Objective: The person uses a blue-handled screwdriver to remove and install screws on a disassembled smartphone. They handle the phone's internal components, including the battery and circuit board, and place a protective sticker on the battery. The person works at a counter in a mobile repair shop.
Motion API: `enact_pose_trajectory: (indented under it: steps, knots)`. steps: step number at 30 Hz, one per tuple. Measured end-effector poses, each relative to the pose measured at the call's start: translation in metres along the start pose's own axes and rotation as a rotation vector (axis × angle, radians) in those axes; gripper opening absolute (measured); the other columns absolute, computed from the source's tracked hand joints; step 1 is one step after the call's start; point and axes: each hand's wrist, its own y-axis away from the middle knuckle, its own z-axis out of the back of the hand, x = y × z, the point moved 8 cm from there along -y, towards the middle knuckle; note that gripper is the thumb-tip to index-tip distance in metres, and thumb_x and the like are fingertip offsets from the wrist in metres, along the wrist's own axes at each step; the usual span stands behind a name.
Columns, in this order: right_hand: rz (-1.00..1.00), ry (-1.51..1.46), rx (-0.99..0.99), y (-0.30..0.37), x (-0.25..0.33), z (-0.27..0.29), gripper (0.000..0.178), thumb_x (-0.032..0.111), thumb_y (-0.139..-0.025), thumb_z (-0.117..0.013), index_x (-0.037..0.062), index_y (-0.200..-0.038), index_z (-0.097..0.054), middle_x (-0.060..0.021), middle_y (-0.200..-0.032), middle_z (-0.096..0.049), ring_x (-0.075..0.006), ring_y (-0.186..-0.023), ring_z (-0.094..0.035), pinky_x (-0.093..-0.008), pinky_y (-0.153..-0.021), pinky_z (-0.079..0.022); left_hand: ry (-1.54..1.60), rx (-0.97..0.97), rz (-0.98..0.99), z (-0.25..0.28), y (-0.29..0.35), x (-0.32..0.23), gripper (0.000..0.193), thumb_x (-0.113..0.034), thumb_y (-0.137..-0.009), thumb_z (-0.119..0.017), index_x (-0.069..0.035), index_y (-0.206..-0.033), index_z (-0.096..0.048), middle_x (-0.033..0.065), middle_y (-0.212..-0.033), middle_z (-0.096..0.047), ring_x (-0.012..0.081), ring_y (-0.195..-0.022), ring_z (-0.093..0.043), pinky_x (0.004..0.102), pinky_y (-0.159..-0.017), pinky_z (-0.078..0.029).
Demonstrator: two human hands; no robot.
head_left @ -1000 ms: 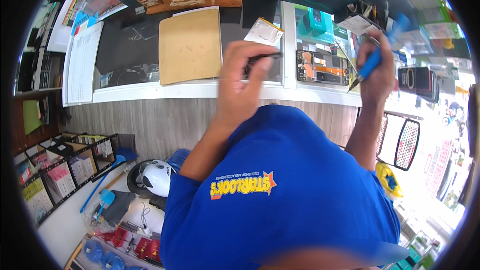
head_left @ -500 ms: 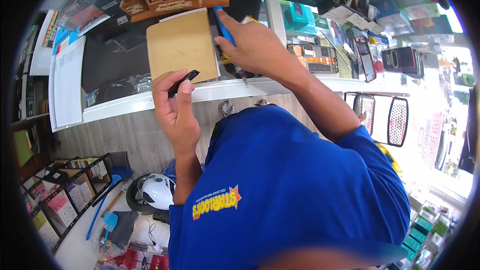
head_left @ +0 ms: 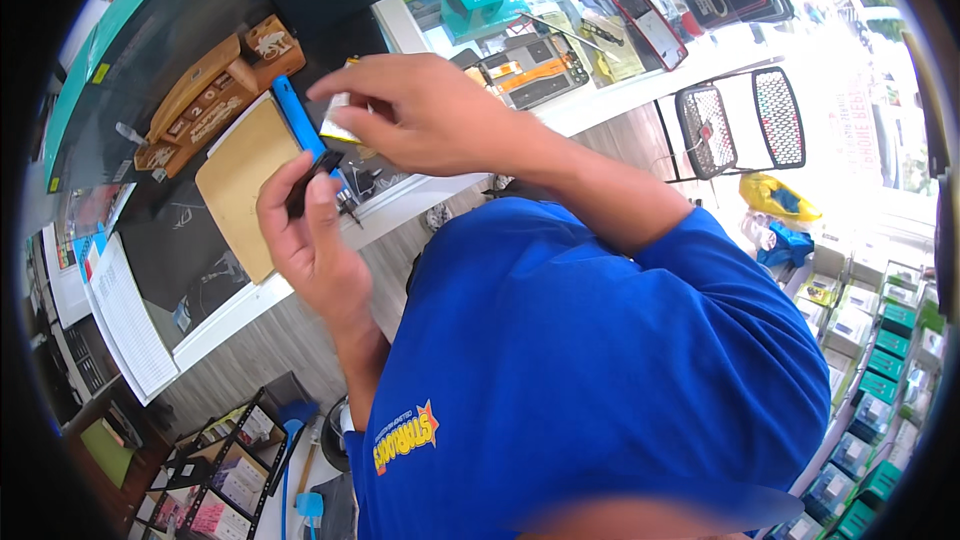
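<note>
Right hand [head_left: 415, 112]: since the earlier frame it is coming away from the blue-handled tool [head_left: 297, 114], which is now lying on the tabletop [head_left: 160, 255]; the view is also turning, so everything is sitting at a new slant.
Right-hand grip: the fingers are curving with a moderate gap to the thumb, apparently gripping nothing; whether they are touching the silver pouch [head_left: 338, 122] below, one cannot tell.
Blue-handled tool: it is lying just beside the tan pad [head_left: 240, 185], its tip pointing toward the tabletop's front edge, probably so that it is remaining within easy reach.
Left hand [head_left: 318, 245]: it is holding a small black piece [head_left: 322, 168] in a narrow pinch, likely at the fingertips to leave most of it exposed.
Silver pouch: it is lying right of the tool, partly hidden by the right hand.
Uncovered phone [head_left: 550, 87]: it is lying with its inner parts facing upward, orange ribbon [head_left: 540, 72] showing, presumably for access.
</note>
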Motion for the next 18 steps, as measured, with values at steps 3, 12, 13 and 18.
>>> enact_pose_trajectory:
  steps: [3, 12, 13, 18]
  knots:
    - [-0.137, -0.391, 0.057, 0.040, -0.007, 0.034, 0.043, 0.020, -0.104, -0.074, 0.0067, -0.145, -0.070, -0.0019, -0.100, -0.073, -0.0125, -0.085, -0.063, -0.0303, -0.077, -0.052, 0.231, 0.160, 0.116, -0.052, -0.008, 0.005, 0.032, -0.008, -0.109, -0.067, 0.000, -0.140, -0.060, 0.0091, -0.127, -0.067, 0.0127, -0.108, -0.066, 0.0282, -0.097, -0.054]
    - [-0.554, -0.734, -0.364, 0.122, -0.079, 0.108, 0.028, 0.018, -0.110, -0.070, 0.0008, -0.131, -0.073, -0.0024, -0.097, -0.074, -0.0056, -0.076, -0.065, -0.0214, -0.063, -0.050, -0.024, 0.550, 0.130, -0.173, -0.002, 0.026, 0.048, -0.013, -0.103, -0.078, -0.004, -0.145, -0.058, 0.0110, -0.124, -0.068, 0.0177, -0.114, -0.067, 0.0329, -0.101, -0.052]
    - [-0.548, -0.749, -0.405, 0.127, -0.087, 0.118, 0.027, 0.019, -0.110, -0.070, 0.0008, -0.129, -0.073, -0.0038, -0.094, -0.075, -0.0061, -0.075, -0.065, -0.0214, -0.062, -0.049, -0.207, 0.556, 0.036, -0.175, -0.006, 0.023, 0.049, -0.014, -0.101, -0.079, -0.005, -0.145, -0.059, 0.0114, -0.125, -0.068, 0.0190, -0.115, -0.067, 0.0334, -0.102, -0.053]
    - [-0.528, -0.765, -0.403, 0.148, -0.120, 0.159, 0.030, 0.018, -0.110, -0.069, -0.0006, -0.134, -0.071, -0.0064, -0.096, -0.078, -0.0066, -0.077, -0.067, -0.0215, -0.064, -0.052, -0.969, 0.642, -0.330, -0.194, -0.010, 0.015, 0.069, -0.032, -0.091, -0.089, -0.009, -0.150, -0.061, 0.0140, -0.144, -0.065, 0.0329, -0.133, -0.061, 0.0479, -0.116, -0.045]
